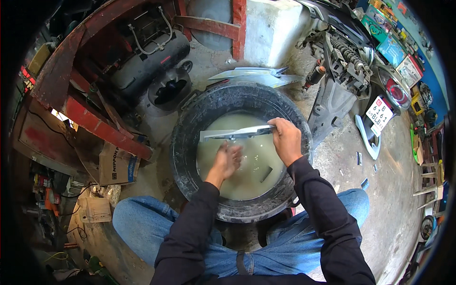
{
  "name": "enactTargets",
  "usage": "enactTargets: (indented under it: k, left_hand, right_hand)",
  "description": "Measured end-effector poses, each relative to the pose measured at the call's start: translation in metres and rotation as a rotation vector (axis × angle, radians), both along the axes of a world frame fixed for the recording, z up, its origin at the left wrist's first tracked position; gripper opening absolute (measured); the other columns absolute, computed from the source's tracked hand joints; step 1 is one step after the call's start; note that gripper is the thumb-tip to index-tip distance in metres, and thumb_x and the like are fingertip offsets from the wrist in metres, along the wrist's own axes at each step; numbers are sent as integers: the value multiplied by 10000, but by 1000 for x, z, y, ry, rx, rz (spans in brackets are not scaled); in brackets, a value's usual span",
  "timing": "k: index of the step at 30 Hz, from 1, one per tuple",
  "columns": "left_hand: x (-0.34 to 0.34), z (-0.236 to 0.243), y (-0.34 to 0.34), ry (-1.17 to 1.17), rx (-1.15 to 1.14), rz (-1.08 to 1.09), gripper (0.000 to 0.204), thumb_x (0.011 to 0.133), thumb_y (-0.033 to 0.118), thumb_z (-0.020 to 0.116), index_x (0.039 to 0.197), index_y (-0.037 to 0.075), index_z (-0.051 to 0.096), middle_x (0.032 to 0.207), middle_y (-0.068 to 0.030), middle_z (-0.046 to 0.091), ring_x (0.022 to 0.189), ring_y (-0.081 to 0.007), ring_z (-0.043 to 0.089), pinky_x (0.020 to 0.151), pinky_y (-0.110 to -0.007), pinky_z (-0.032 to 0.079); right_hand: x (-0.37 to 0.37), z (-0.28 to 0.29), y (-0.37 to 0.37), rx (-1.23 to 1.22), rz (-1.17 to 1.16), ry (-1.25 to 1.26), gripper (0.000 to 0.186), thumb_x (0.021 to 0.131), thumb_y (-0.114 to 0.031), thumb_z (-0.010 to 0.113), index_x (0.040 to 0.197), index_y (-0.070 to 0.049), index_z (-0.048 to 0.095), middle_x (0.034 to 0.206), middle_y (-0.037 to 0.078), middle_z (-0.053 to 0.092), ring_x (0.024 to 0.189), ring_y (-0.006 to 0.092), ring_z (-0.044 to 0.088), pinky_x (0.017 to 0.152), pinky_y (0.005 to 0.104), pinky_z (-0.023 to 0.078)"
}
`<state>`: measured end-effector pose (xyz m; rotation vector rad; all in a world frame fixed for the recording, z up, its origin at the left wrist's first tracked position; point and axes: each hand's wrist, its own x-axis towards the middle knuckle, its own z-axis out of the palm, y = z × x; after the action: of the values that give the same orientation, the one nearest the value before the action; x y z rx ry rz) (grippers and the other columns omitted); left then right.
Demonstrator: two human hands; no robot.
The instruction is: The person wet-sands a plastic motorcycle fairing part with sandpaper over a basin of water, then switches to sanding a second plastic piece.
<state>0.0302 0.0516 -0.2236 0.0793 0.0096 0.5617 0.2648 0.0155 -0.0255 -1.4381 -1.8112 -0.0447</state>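
Note:
A long, narrow white-and-grey plastic panel (236, 132) lies across the black tub (189, 182), just above the cloudy water (247, 183). My right hand (287, 140) is shut on the panel's right end, thumb and fingers pinching it near the tub's right inner wall. Below the middle of the panel is my left hand (227, 160), blurred by motion, its fingers loosely apart with nothing seen in them. Splashing water shows beside those fingers. A small dark flat strip (266, 174) floats or lies in the water, to the right of my left hand.
Behind the tub rests a pale motorcycle fairing panel (256, 76). A partly stripped motorcycle (354, 71) stands at the right. Left are a red metal frame (107, 128), a black compressor tank (152, 59) and a cardboard box (116, 162). My knees flank the tub.

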Motion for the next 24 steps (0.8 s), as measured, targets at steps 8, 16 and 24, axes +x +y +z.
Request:
enactTargets:
  k: [8, 16, 24]
  left_hand:
    - [27, 164, -34, 168, -8, 199, 1083, 928, 814, 271, 1532, -85, 261, 1583, -293, 293, 1483, -435, 282, 1204, -534, 263]
    - [33, 191, -33, 145, 25, 252, 1043, 930, 808, 316, 1492, -70, 336, 1505, -261, 423, 1377, -388, 454, 1138, -504, 377]
    - [34, 188, -19, 1603, 944, 773, 298, 898, 191, 708, 1143, 45, 620, 907, -35, 679, 792, -187, 648, 734, -340, 524]
  right_hand:
    - [14, 17, 3, 40, -77, 54, 169, 797, 40, 625, 934, -24, 700, 918, 155, 710, 874, 362, 686, 789, 439, 539]
    - [17, 20, 1, 29, -101, 19, 156, 828, 15, 627, 958, -21, 705, 919, 179, 713, 845, 372, 701, 724, 419, 548]
    - [24, 12, 5, -61, -81, 46, 155, 822, 13, 620, 944, -25, 707, 901, 172, 709, 855, 367, 694, 753, 421, 545]
